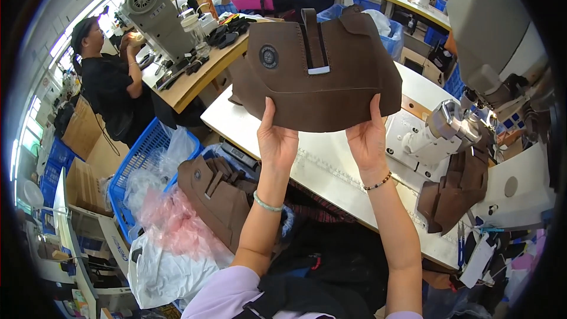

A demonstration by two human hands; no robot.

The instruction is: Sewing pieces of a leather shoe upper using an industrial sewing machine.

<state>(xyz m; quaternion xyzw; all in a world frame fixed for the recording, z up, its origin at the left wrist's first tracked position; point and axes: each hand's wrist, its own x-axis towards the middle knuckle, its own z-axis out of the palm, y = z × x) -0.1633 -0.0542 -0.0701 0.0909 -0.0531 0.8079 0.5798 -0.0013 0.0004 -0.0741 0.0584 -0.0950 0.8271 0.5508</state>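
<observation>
With the fingers (268, 113) of your left hand (277, 140) and right hand (367, 145) clamped on its lower edge, you hold a brown leather piece (357, 71) above the white counter (322, 184), hiding part of the counter's far edge.

Lettering marks a pale carton (119, 250) and the badge (269, 57) on the brown piece (325, 105).

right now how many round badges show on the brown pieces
2: one round badge on the brown piece between left hand and right hand, another badge on the stack at lower left. More may be hidden in the stack.
</observation>
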